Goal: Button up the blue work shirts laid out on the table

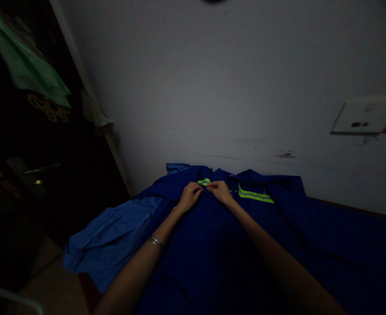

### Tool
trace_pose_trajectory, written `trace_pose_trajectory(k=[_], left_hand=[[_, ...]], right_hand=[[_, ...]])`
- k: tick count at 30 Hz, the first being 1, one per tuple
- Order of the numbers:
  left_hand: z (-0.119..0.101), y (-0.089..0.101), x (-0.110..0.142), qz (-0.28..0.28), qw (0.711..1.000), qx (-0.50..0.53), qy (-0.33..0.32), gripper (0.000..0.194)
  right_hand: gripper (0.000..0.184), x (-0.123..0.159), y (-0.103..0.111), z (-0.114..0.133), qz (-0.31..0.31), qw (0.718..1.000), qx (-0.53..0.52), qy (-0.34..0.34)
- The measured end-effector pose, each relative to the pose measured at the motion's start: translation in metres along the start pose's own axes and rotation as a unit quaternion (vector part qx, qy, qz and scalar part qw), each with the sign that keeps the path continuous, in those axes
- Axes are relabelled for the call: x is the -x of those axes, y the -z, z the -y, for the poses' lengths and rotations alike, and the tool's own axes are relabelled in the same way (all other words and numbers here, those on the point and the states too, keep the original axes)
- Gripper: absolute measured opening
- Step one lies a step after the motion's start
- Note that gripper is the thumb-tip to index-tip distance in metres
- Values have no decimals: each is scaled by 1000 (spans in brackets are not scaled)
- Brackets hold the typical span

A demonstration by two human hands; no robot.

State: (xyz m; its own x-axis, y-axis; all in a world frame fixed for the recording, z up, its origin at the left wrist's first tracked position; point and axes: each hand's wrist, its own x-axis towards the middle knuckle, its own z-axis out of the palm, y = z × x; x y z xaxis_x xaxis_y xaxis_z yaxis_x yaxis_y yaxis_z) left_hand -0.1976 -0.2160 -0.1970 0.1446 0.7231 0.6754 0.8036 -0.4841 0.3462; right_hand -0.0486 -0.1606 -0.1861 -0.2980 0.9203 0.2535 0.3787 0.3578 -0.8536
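Two-handed pinch on a dark blue garment. The garment lies spread beneath and around both hands, its far edge close to the pale wall. The left hand and right hand are near each other, the thumb and fingers of each drawn together in a narrow pinch, apparently on a small part of the garment's front. A yellow-green band shows just beyond and between them; a second band lies to the right of the right hand. A lighter blue cloth spreads to the left of the left hand.

Handling (judged): the fabric is probably soft, limp and fairly light, unlikely to break but ready to crease or shift when pulled. Fingertip grips on both sides of the front would suit fine work; wider grips at the shoulders or edges would suit lifting.

Limits of view: the detail between the fingertips cannot be resolved. Deep shadow obscures the folds between the forearms, the frame cuts off the garment below and at right, and its underside is hidden.
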Motion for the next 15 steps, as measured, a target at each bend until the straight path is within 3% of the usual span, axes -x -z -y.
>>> trace_pose_trajectory(k=[8, 15], left_hand=[[1, -1, 0, 13, 1000, -24, 14, 12], [-7, 0, 1, 30, 998, -59, 9, 15]], right_hand=[[16, 1, 0, 1, -2, 1000, 4, -2], [18, 5, 0, 8, -3, 999, 34, 35]])
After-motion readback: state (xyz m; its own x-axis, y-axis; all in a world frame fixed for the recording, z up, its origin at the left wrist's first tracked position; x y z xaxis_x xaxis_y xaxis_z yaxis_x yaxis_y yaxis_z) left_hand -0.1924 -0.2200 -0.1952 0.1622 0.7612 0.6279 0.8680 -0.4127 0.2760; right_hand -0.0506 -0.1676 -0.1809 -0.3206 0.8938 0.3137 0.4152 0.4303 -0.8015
